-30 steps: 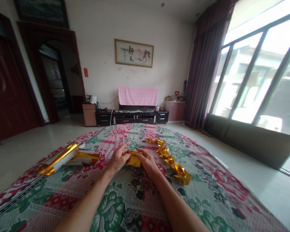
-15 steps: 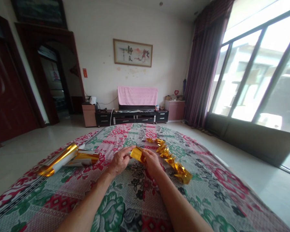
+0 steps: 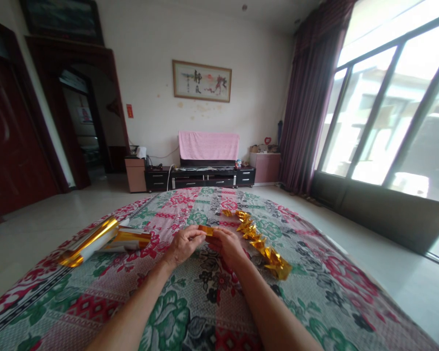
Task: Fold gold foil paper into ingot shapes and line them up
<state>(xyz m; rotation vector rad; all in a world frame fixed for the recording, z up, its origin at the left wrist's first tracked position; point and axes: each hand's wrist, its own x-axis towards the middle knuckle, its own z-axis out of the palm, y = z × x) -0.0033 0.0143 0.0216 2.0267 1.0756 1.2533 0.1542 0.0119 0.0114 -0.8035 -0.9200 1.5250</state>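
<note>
Between my two hands is a small piece of gold foil paper (image 3: 206,230), held just above the patterned tablecloth and looking like a narrow folded strip. My left hand (image 3: 184,245) pinches its left end between thumb and fingers. The right end is gripped by my right hand (image 3: 226,243), whose fingers partly cover it. To the right lies a row of folded gold foil pieces (image 3: 257,239), running from the back toward the front. On the left rest curled sheets of gold foil paper (image 3: 95,241) with pale undersides.
A red, green and grey floral cloth (image 3: 168,312) covers the round table. Beyond it stands a low black cabinet (image 3: 204,181) with a pink towel (image 3: 209,145) over a dark object. A dark curtain (image 3: 303,107) and large windows are on the right.
The gold foil piece showed a broader face before and now appears as a narrow strip. My hands have shifted slightly around it, while the other foil stays put.
</note>
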